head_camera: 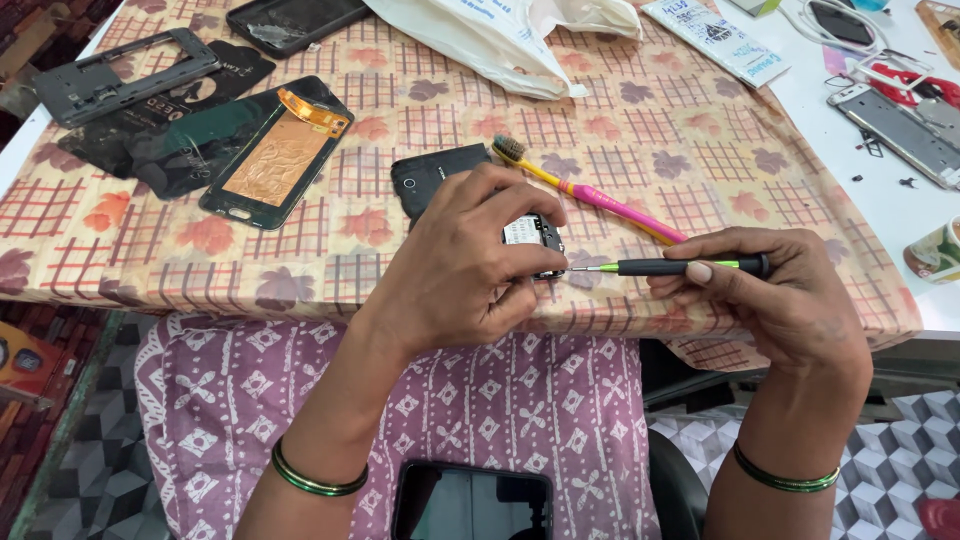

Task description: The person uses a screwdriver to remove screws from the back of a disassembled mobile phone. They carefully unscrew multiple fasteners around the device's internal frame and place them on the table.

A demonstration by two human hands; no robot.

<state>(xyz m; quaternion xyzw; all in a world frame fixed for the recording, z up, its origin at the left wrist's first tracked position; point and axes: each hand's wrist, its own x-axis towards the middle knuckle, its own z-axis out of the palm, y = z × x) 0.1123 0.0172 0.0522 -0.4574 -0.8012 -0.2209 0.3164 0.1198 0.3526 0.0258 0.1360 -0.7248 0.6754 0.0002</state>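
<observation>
Unscrewing appears underway: left hand clamped on small phone part; right hand, at 3 o'clock, grips screwdriver. Next move needs a steady tip.

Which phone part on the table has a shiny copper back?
The screen panel at the left, with an orange ribbon at its top; the other parts nearby are plain black or grey.

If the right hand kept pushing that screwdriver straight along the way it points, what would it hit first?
The right hand aims the screwdriver leftward; its tip already seems to touch the small phone part held in the left hand. Beyond that, probably the left hand's fingers.
</observation>
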